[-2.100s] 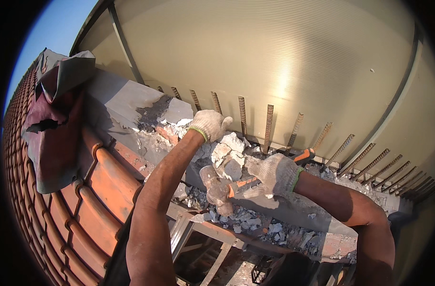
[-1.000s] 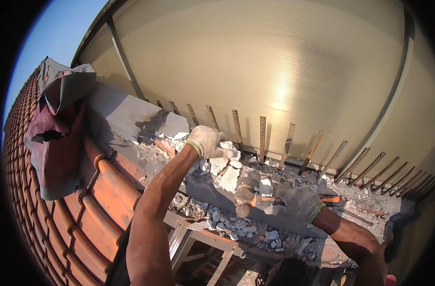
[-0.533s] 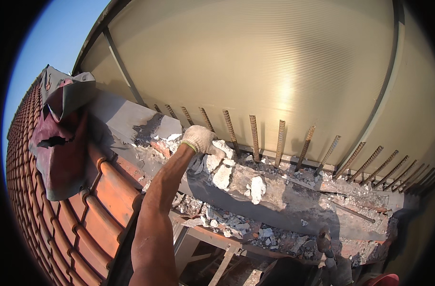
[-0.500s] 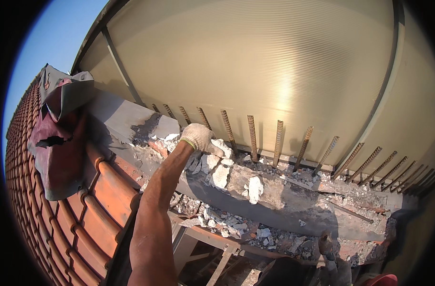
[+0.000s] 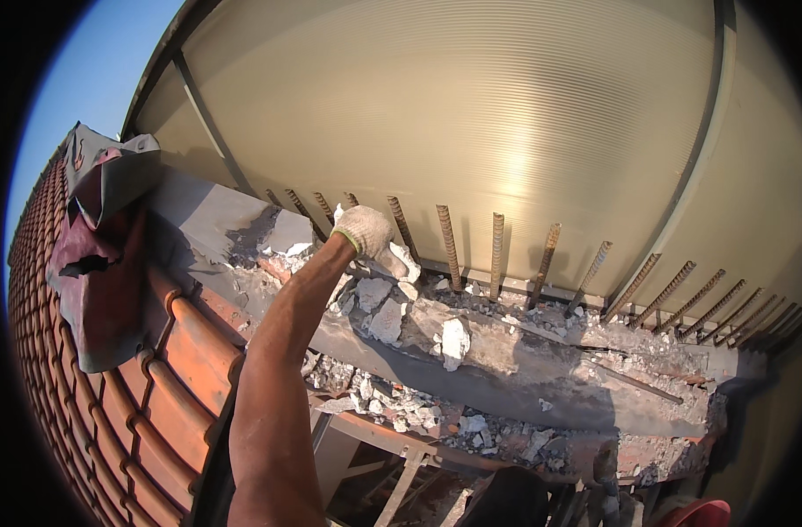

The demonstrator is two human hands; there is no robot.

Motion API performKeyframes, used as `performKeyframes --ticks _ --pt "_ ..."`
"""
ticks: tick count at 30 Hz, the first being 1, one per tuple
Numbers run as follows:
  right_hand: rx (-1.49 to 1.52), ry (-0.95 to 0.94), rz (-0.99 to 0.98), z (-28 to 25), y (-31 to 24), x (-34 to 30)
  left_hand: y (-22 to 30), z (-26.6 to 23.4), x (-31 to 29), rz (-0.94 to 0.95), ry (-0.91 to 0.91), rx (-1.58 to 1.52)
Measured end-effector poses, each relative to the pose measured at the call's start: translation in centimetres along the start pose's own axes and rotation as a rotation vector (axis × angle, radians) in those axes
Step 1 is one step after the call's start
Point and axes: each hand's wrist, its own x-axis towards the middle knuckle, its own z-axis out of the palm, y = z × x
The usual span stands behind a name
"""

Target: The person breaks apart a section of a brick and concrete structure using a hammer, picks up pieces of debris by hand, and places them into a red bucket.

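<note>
- Low down and far to the right of the grip, part of a round red thing point(image 5: 701, 514) is seen. Beside it all is dark and blurred, so what is done by the right hand cannot be told.
- Below the grip, small broken bits point(image 5: 418, 413) are heaped along a ledge.
- Below and to the right, a loose white lump point(image 5: 455, 343) is held up by a long grey beam point(image 5: 480, 386).
- The left hand point(image 5: 366, 230) is covered by a pale knit glove. Its fingers are bent down, and a white chunk point(image 5: 406, 263) is touched at its right side. Whether the chunk is gripped cannot be told.
- To the left, orange roof tiles point(image 5: 203, 338) are partly covered by a torn sheet point(image 5: 102, 294).
- Behind the grip, rusty bars point(image 5: 450, 246) are lined up.
- Farthest back, a yellowish ribbed wall point(image 5: 471, 114) is seen.
</note>
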Motion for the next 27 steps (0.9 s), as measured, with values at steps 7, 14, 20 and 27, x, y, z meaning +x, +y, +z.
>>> performKeyframes --ticks 7,14,20,27 --pt "0.031 -0.018 -0.053 -1.5 -4.6 -1.1 0.0 1.7 -1.7 0.05 0.205 0.094" --pt "-0.018 -0.142 -0.071 -1.6 -6.7 0.1 -2.6 -0.6 -7.5 0.012 0.42 0.125" --pt "0.064 0.022 -0.096 -5.6 -5.5 -1.9 8.5 -15.5 -11.2 0.153 0.704 -0.09" --pt "-0.111 -0.063 -0.087 -6.5 -0.6 2.4 39.4 -18.7 -15.7 0.702 0.48 -0.906"
